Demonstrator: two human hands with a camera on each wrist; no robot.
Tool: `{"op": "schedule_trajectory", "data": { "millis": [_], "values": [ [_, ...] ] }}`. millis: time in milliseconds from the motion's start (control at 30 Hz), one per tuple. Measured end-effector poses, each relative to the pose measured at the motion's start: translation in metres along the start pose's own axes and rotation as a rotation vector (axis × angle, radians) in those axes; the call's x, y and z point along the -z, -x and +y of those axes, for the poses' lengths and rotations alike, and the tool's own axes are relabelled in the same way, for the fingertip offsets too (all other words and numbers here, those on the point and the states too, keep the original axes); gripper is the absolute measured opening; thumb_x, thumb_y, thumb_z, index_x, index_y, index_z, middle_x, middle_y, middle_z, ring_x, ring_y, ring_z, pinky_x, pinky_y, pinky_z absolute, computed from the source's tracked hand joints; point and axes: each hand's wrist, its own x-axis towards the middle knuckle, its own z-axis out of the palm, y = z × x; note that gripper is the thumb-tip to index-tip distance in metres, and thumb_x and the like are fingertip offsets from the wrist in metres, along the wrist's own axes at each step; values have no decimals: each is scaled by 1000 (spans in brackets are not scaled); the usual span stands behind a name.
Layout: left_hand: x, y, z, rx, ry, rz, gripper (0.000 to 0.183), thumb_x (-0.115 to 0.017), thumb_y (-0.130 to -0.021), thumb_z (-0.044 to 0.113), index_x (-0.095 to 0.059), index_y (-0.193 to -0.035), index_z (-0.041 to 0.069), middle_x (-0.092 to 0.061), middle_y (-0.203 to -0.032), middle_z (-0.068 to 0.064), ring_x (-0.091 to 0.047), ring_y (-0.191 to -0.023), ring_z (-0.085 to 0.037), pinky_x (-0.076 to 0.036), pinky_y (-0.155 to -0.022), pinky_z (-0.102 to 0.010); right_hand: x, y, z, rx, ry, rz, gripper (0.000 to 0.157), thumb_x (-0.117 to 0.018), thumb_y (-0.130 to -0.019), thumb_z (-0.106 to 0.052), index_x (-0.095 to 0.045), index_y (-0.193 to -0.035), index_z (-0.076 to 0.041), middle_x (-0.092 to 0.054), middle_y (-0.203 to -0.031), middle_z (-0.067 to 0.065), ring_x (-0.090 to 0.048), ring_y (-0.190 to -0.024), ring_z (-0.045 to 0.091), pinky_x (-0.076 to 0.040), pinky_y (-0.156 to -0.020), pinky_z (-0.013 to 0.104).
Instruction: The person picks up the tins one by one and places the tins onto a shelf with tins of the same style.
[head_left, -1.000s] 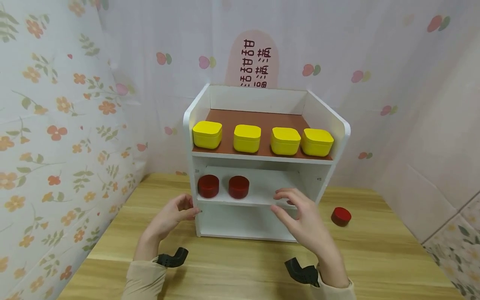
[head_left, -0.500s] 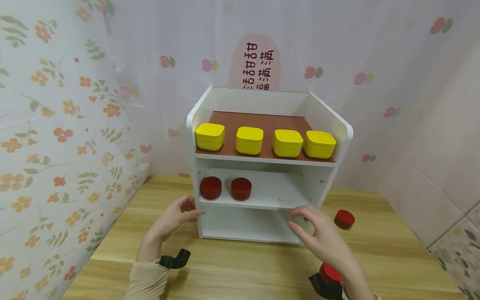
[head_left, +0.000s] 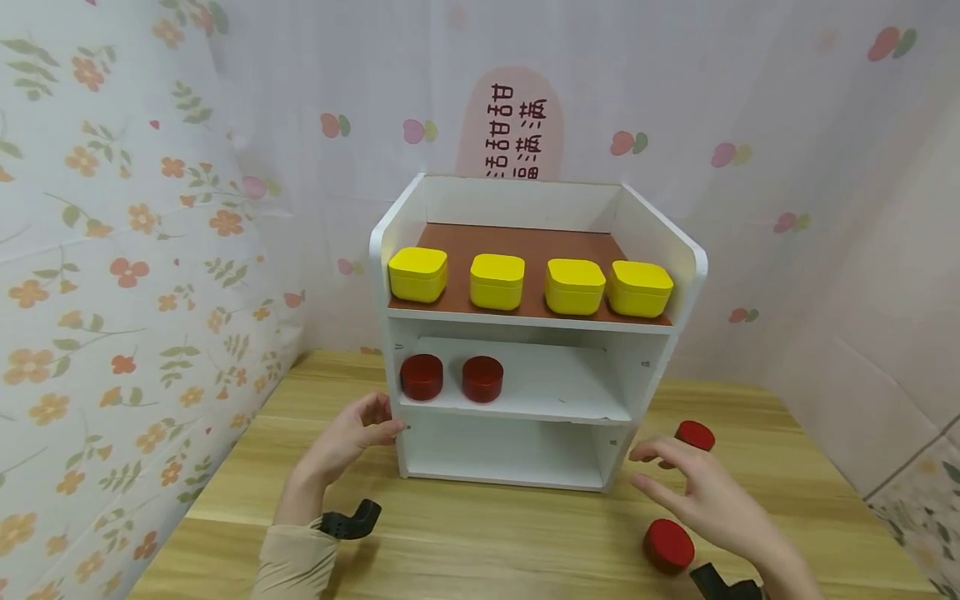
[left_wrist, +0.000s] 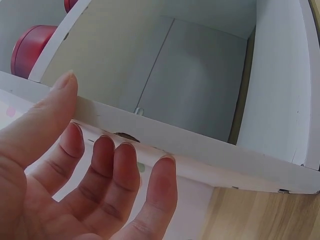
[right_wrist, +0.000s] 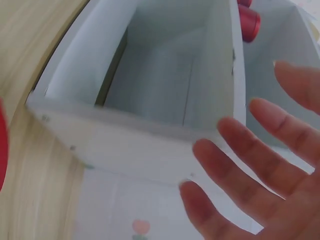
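A small white shelf unit (head_left: 517, 416) faces me on the table. My left hand (head_left: 345, 433) holds the front edge of its left side panel; in the left wrist view the thumb (left_wrist: 62, 95) lies at the edge and the other fingers reach along the outside. To the right of the unit, my right hand (head_left: 712, 496) is empty, its fingers loosely bent. One round red tin (head_left: 669, 546) is on the table just below that hand, and another red tin (head_left: 696, 433) is partly behind it. On the middle shelf, a red tin (head_left: 422, 377) stands at the left beside a second red tin (head_left: 482, 380).
Several yellow square boxes (head_left: 497, 283) line the front of the brown top shelf. The wooden table (head_left: 480, 542) stretches toward me. A floral cloth (head_left: 150, 275) hangs at the left, and a printed curtain (head_left: 337, 208) covers the back.
My right hand has moved from the middle shelf's front out to the right and down, past the right side panel. The nearer red tin has come into view. My left hand stays on the panel.
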Motion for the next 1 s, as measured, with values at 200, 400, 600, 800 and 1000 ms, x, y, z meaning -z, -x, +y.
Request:
{"op": "schedule_trajectory", "data": {
  "millis": [200, 400, 600, 800, 1000],
  "values": [
    [7, 2, 2, -1, 3, 7, 29, -69, -92, 14, -52, -107, -3, -55, -99, -13, -56, -92, -25, -53, -85, -40, 8, 7, 25, 11, -77, -177, 28, -74, -89, -24, -61, -114, -25, -62, -108, -16, -59, -98, 6, -53, -79, 31],
    [9, 3, 5, 3, -4, 12, 29, -70, -92, 15, -52, -108, -2, -55, -99, -13, -56, -92, -27, -53, -87, -44, 8, 12, 56, -18, -287, -439, 39, -71, -91, -22, -57, -126, -14, -61, -119, 0, -59, -103, 12, -52, -80, 31],
    [7, 3, 4, 9, -8, 8, 30, -70, -92, 17, -52, -106, -1, -55, -97, -13, -56, -90, -30, -53, -86, -42, -3, 27, 73, -47, -422, -591, 44, -70, -91, -16, -53, -131, -6, -59, -123, 10, -58, -105, 18, -51, -80, 32],
    [3, 2, 3, 14, 0, 10, 30, -71, -91, 15, -52, -107, -2, -55, -99, -14, -57, -92, -28, -54, -85, -41, -1, 37, 84, -155, -478, -686, 57, -75, -85, -14, -49, -134, -1, -55, -125, 16, -55, -104, 16, -50, -78, 29],
    [0, 1, 3, 15, 1, -2, 30, -71, -91, 15, -52, -107, -2, -55, -100, -16, -56, -93, -27, -53, -86, -42, 0, 46, 93, -191, -463, -721, 61, -77, -81, -11, -48, -133, -1, -56, -116, 7, -53, -98, 13, -48, -73, 27]
  ]
}}
